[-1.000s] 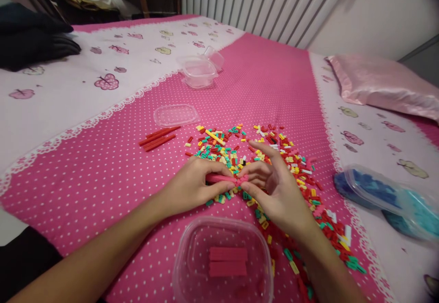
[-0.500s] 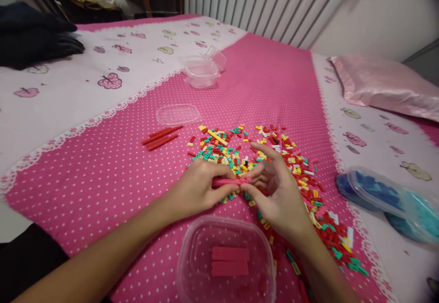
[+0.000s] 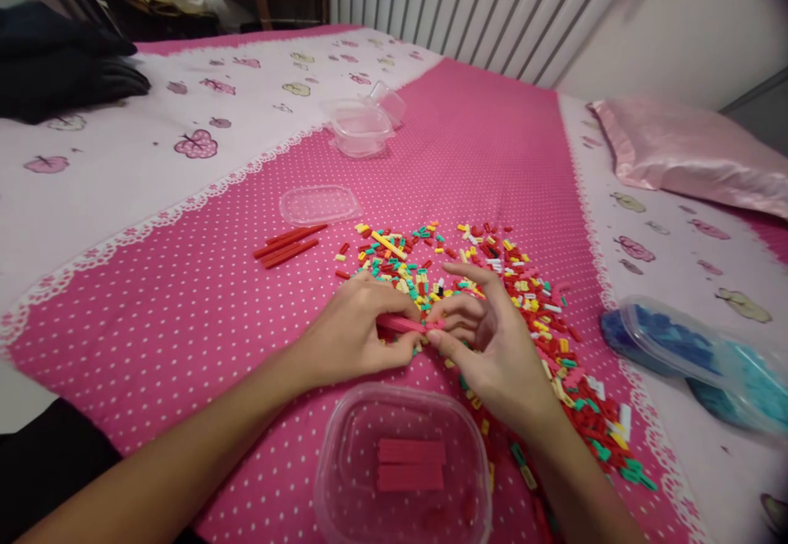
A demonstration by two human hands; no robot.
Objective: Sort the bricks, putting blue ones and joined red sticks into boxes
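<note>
A pink stick of joined building bricks [image 3: 399, 324] lies in the grip of my left hand [image 3: 360, 326], thumb below and fingers curled over it. At the stick's right end, my right hand [image 3: 486, 331] pinches a small pink brick [image 3: 436, 325] between thumb and fingertips, its index finger raised. The piece touches or nearly touches the stick; the exact contact is partly hidden by fingers. Just below my hands stands a clear plastic container [image 3: 332, 454] with pink brick sticks [image 3: 411, 464] inside. Loose small bricks [image 3: 424, 281] in several colours are spread behind and under my hands.
Red brick sticks [image 3: 289, 246] lie left of the pile, by a clear lid [image 3: 320, 204]. More clear containers [image 3: 362, 125] stand farther back. Tubs of blue [image 3: 665, 339] and turquoise pieces [image 3: 754, 380] are at right. A pink pillow [image 3: 689, 150] and dark cloth [image 3: 55, 60] lie on the bed.
The pink stick has tilted slightly, its right end lower, and both hands have shifted a little left. My right index finger is a bit lower. The surroundings are unchanged.
</note>
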